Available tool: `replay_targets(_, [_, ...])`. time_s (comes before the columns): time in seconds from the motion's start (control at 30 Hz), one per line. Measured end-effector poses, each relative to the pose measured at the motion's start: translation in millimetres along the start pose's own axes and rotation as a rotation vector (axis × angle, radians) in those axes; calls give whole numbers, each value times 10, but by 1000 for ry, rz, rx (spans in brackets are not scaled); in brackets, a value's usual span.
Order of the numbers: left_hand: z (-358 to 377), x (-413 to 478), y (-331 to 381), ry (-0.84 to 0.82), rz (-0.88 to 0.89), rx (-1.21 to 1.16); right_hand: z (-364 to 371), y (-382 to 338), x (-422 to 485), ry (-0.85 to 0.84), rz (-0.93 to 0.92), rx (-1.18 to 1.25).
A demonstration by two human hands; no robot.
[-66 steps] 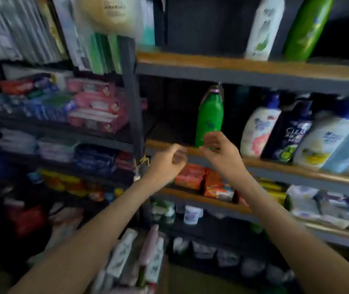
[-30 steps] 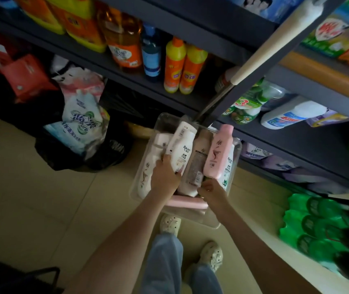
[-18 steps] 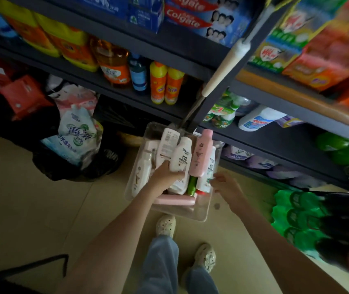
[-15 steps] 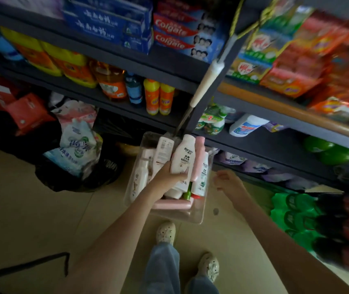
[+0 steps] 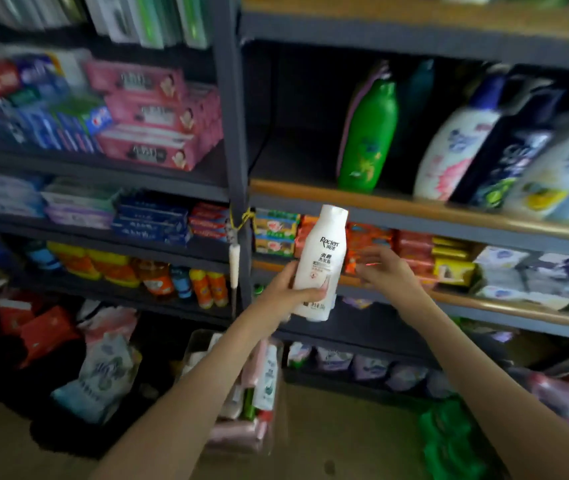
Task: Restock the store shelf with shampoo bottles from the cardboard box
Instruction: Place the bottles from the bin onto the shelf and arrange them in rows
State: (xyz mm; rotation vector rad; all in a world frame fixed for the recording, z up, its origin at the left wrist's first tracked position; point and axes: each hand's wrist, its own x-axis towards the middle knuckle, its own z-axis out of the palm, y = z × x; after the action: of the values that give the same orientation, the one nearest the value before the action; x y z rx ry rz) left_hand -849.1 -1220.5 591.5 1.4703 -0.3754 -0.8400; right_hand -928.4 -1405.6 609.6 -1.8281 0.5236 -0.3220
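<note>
Head view. Item: white shampoo bottle [image 5: 321, 258], upright, cap up, gripped round its lower half by the left hand [image 5: 288, 292] and held in front of the soap packets [image 5: 369, 239], above the box [image 5: 197, 345] on the floor. Right hand [image 5: 385, 271]: fingers loosely spread, empty, just beside the bottle.

Step in hand, by judgement: lift to the shampoo shelf [image 5: 293, 164]. Keep the bottle upright, label outward; clear the front lip; set down in the bare stretch left of the green bottle [image 5: 368, 136].

Obstacles: grey upright post [image 5: 233, 133] close on the left; leaning bottles [image 5: 449, 150] crowd the right.
</note>
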Motion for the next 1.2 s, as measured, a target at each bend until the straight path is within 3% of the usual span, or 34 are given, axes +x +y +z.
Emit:
replay_targets(0.23, [1001, -153, 1086, -34, 283, 73, -1023, -935, -279, -77, -280, 59])
replay_targets(0.47, [1480, -73, 1840, -41, 483, 145, -1594, -1479, -227, -23, -402, 157])
replay_targets(0.8, [1186, 328, 3263, 162, 939, 477, -2141, -2276, 523, 326, -733, -24])
replay_targets(1.03, [1055, 948, 3797, 53, 838, 597, -2333, -2583, 1201, 530, -648, -266])
replay_targets(1.2, [1134, 1435, 3935, -44, 687, 576, -2326, -2532, 1552, 487, -518, -658])
